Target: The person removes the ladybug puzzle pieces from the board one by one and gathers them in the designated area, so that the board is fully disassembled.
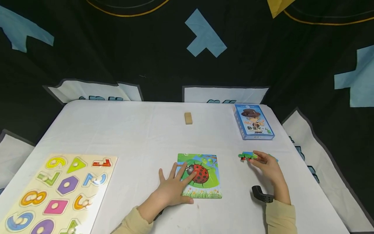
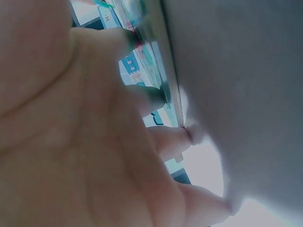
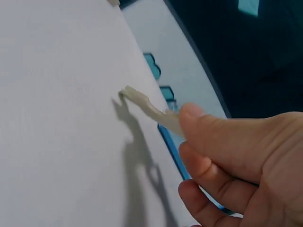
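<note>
My left hand (image 1: 172, 190) lies with spread fingers over the left side of a square ladybug picture puzzle (image 1: 214, 187), its fingertips touching the board. The ladybug, red with black dots on a green leaf, shows to the right of the fingers. In the left wrist view the palm fills most of the picture and the board appears edge-on. To the right, my right hand (image 1: 270, 170) pinches a thin puzzle piece (image 1: 246, 156) printed green, red and blue. The right wrist view shows this piece's pale, curvy-edged side (image 3: 144, 105), tilted above the white cloth between thumb and fingers.
A blue card-game box (image 1: 254, 122) lies at the back right. A small tan wooden block (image 1: 188, 118) is at the back middle. On the left lies a cream board (image 1: 70, 162) with colourful knobbed numbers and shapes. A black patterned cloth hangs behind the white table (image 1: 140, 136).
</note>
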A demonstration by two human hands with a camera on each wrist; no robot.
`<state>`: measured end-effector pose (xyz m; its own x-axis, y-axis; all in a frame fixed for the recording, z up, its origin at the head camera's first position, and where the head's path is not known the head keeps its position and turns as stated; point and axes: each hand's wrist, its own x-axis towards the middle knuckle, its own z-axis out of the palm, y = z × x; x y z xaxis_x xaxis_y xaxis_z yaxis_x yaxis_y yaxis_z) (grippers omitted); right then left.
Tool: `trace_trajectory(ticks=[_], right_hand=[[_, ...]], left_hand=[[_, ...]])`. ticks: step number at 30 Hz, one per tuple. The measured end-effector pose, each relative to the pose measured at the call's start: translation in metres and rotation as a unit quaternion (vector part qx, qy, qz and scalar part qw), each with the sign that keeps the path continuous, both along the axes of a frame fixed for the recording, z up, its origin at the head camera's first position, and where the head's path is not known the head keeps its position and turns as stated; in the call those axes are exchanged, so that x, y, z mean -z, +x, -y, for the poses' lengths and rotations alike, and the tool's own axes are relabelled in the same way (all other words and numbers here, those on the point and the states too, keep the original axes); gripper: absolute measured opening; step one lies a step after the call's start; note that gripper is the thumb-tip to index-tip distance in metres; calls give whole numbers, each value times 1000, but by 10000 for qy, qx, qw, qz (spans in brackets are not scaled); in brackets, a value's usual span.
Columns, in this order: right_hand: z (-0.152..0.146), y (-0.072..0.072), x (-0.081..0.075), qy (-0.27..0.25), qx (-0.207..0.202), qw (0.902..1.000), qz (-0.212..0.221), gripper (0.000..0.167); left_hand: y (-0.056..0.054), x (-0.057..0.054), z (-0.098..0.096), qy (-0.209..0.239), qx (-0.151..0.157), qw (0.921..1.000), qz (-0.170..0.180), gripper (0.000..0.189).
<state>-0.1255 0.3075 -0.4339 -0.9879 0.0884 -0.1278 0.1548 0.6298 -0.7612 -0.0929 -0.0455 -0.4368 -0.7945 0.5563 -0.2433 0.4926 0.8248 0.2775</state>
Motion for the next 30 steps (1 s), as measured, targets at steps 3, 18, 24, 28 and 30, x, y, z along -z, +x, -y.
trace_trajectory(ticks=[3, 18, 24, 28, 30], right_hand=[[-5, 1, 2, 292, 56, 9995, 131, 51], [12, -1, -2, 1361, 196, 9895, -444, 46], [70, -3, 3, 728, -1036, 9855, -1134, 35], [114, 0, 10, 659, -2000, 9715, -1085, 29], [132, 1, 12, 804, -2316, 9641, -1024, 29]], left_hand=[[0, 1, 1, 22, -22, 10000, -12, 88], [1, 3, 2, 81, -25, 9999, -58, 88], [0, 2, 3, 49, -45, 10000, 11, 88], [0, 2, 2, -12, -33, 10000, -21, 87], [1, 2, 1, -37, -8, 10000, -47, 87]])
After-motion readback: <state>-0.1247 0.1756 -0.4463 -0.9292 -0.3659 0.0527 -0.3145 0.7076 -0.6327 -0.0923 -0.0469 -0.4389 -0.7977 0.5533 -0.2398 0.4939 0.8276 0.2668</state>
